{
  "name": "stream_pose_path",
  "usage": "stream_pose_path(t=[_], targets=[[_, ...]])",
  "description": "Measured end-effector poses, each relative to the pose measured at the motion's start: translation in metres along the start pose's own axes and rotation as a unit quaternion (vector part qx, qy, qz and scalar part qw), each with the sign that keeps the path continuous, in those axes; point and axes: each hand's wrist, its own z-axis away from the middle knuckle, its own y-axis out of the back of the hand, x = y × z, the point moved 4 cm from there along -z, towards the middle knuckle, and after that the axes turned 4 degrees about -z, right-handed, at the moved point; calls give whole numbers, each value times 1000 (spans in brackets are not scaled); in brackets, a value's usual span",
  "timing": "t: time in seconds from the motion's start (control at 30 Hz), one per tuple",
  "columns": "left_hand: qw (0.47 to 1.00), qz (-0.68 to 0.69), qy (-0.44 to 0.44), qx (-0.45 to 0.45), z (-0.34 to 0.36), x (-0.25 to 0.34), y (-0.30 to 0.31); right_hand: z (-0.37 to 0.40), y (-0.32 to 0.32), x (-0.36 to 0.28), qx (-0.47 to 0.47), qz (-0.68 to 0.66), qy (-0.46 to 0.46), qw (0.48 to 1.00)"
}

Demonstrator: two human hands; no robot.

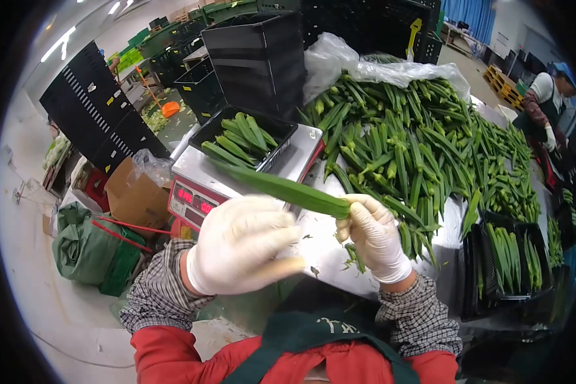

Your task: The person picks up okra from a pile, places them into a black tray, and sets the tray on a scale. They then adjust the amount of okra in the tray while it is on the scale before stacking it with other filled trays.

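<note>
My right hand [374, 238], in a white glove, pinches a long okra pod [285, 189] by its stem end; the pod's tip points up and to the left. Just below the pod is my gloved left hand [244, 246], its fingers stretched out and slightly blurred, with nothing in them. Behind the pod a black tray [287, 142] holds several okra pods [244, 136] on a weighing scale [307, 144] with a red digital display. A large heap of loose okra [403, 141] covers the steel table [326, 246] in front of my right hand.
Clear plastic sheeting [390, 69] lies along the heap's back edge. A tall stack of black trays [256, 61] stands behind the scale. More black trays [525, 296] with okra sit at the right. A cardboard box [134, 192] is at the left. Another person [544, 105] works at far right.
</note>
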Motion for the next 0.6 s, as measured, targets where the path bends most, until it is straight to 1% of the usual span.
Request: stream_pose_path(t=[0.03,0.07,0.1,0.13,0.2,0.23,0.27,0.3,0.33,0.37,0.4,0.43,0.47,0.53,0.6], targets=[[994,-111,-8,16,-13,10,2,-4,-5,2,-10,9,-9,1000],[975,-220,-16,31,-23,18,2,-7,-9,3,-19,17,-18,1000],[960,-282,-8,-4,-22,4,-10,-11,-17,4,-32,29,-27,999],[951,-307,-11,-41,-22,-9,-13,-15,-25,3,-55,40,-37,997],[955,-286,10,-72,-16,-36,-10,-28,-42,-13,-79,116,-41,989],[958,-282,4,-48,-15,-43,-3,-46,-42,-22,-90,193,8,977],[949,-314,16,-23,-13,-48,5,-69,-39,-30,-99,270,56,956],[953,-303,20,6,-11,-54,14,-96,-32,-43,-69,446,270,851],[956,-290,24,34,-10,-60,24,-129,-19,-44,-34,500,336,798],[959,-277,52,38,-8,-66,31,-157,-12,-49,10,570,334,751],[960,-266,79,41,-3,-70,38,-189,0,-45,21,642,324,694],[960,-261,98,41,2,-76,43,-217,8,-41,28,687,304,659],[959,-259,107,47,3,-79,47,-239,7,-40,26,750,233,618],[952,-271,139,38,12,-90,50,-276,7,-38,-3,796,230,560],[944,-281,171,30,18,-102,54,-306,13,-33,1,821,211,530]])
